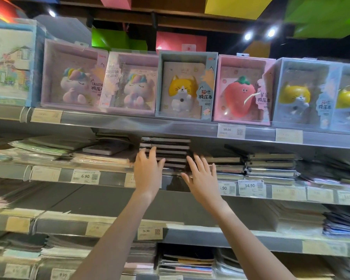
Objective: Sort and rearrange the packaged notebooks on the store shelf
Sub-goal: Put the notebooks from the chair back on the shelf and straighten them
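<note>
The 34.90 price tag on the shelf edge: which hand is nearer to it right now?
Right. The right hand is just left of the 34.90 price tag, fingers spread against the dark notebook stack. The left hand is farther left, at the stack's left end.

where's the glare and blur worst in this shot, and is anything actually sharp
Head view: two ceiling spotlights flare at top right; the clear boxes glare, worst on the second unicorn box; edges smear and shelf lines bow from the wide lens; the cat notebook box and the 34.90 price tag read sharpest; both hands are slightly soft.
</note>
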`<state>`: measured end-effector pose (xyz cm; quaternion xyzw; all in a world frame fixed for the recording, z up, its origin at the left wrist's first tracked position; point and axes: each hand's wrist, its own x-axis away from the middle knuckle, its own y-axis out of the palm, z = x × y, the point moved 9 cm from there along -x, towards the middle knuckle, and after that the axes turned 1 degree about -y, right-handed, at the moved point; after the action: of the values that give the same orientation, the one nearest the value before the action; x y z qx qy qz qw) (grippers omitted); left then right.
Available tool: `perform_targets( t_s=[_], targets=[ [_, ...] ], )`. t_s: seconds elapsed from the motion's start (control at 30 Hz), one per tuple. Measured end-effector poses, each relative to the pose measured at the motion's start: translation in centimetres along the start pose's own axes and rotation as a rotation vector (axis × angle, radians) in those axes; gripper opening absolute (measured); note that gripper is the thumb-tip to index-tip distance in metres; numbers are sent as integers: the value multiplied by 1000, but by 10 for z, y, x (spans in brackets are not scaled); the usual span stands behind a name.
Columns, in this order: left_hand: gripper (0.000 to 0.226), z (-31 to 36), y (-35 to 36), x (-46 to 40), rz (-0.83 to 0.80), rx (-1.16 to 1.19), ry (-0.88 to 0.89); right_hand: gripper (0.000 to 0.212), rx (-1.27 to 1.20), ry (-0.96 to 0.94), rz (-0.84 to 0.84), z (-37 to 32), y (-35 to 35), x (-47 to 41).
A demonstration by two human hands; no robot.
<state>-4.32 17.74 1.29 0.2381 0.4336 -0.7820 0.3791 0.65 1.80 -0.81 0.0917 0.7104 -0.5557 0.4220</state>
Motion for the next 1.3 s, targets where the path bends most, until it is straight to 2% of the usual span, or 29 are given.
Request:
perform_targets(
  t_s=[0.27,0.4,0.53,0.67,0.83,1.07,1.3],
  targets=[
    [48,44,13,31,-139,-1,171,58,16,56,-136,20,-14,32],
    [45,66,19,51,-207,87,246,58,45,144,-201,43,-25,49],
    [45,91,36,76,-300,128,255,50,32,130,13,59,-48,77],
    [43,122,59,96,-345,169,265,54,51,174,-14,94,-53,98],
    [38,164,97,110,-339,226,211,54,41,126,-15,149,-68,109],
    [38,209,145,113,-289,228,105,54,83,108,-102,237,-78,104],
    [35,218,162,95,-190,68,-55,49,42,75,-70,294,-91,100]
  ],
)
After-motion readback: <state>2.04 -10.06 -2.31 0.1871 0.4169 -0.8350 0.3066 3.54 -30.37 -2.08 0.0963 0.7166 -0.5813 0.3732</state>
